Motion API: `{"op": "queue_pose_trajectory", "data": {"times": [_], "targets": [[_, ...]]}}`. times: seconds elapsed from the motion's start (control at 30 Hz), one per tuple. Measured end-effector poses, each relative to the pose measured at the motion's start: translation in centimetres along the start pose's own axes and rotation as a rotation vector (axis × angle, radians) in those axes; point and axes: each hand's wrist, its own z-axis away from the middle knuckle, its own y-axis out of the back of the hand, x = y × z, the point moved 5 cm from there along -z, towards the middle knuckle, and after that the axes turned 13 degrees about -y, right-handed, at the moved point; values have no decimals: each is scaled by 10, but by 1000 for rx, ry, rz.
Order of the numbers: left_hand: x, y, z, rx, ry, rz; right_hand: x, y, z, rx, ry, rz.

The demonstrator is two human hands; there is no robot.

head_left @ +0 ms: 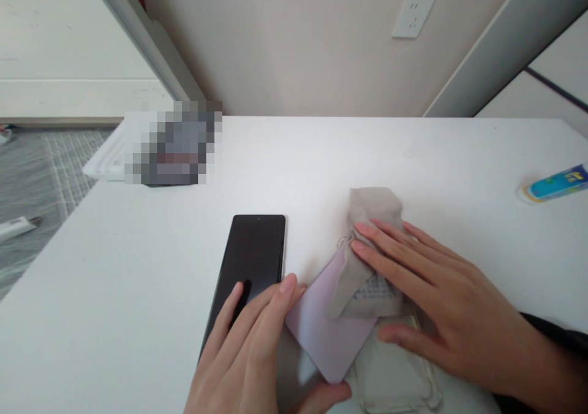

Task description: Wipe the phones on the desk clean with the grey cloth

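Note:
My left hand (257, 334) has its fingers spread over the lower part of a black smartphone (257, 242) lying face up. Its forefinger reaches the left edge of a flat lilac panel (321, 322) with rounded corners, and the thumb is at the panel's bottom corner. On the panel's upper right lies a crumpled grey cloth (374, 203) with printed writing and a thin loop at its side. My right hand (427, 285) rests on that cloth with fingers stretched out, the thumb apart below. Under the right hand and cloth, a clear phone case (395, 371) is partly hidden.
The white table (114, 267) meets a pale wall with a socket (414, 14). A blue tube (558, 183) lies near the right edge. At the back left lie a white item (108, 150) and a dark pixelated item (179, 147). A grey rug (50, 175) shows beyond.

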Motion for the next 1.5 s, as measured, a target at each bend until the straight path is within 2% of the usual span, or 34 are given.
{"op": "queue_pose_trajectory", "data": {"times": [0.17, 0.2, 0.33, 0.37, 0.4, 0.5, 0.53, 0.6, 0.7, 0.73, 0.77, 0.8, 0.9, 0.93, 0.97, 1.07, 1.13, 1.27, 1.3, 1.33, 1.47, 1.5], "targets": [[0, -3, 1, -36, -36, -19, -24, 0, 4, -101, 316, -40], [0, -3, 0, -35, -32, -20, -24, 0, 3, -98, 305, -43], [0, -2, 0, 22, -37, -21, -11, 1, 1, -17, 71, 3], [0, -2, 0, 25, -49, -24, -12, 0, 1, -11, 77, 12], [0, -2, 1, 19, -60, -29, -18, 0, 3, -18, 136, 14], [0, -2, 3, 8, -94, -49, -39, -1, 11, -65, 433, 9], [0, -2, 3, 5, -95, -50, -42, 1, 12, -64, 484, 8], [0, -1, 3, 1, -81, -45, -36, 5, 12, -20, 414, 2], [0, 1, 0, 32, -44, -19, -12, 16, 10, 118, 107, -16], [0, 1, -1, 44, -37, -11, -7, 18, 12, 160, 48, -17], [0, 1, -1, 51, -28, -4, -5, 19, 14, 183, 36, -16], [-1, 1, -1, 52, -23, -4, -8, 19, 16, 186, 84, -19], [-1, -1, 1, 20, -50, -23, -24, 15, 23, 132, 330, -59], [-1, -1, 1, 11, -57, -23, -25, 15, 24, 121, 358, -82], [-1, -1, 2, 10, -57, -19, -24, 16, 23, 129, 335, -102], [-1, 0, 1, 34, -30, 6, -8, 23, 17, 229, 96, -119], [0, 1, 0, 41, -30, 3, -6, 25, 16, 250, 52, -87], [1, 1, -2, 35, -48, -41, -30, 13, 20, 71, 394, -21], [2, 1, -2, 32, -48, -46, -33, 9, 20, 35, 431, 1], [2, 1, -3, 25, -49, -45, -32, 5, 18, 16, 411, 32], [1, 0, -4, 11, -54, -23, -15, -2, 7, 40, 84, 167], [1, 0, -3, 12, -56, -24, -16, -3, 6, 34, 76, 175]]}}
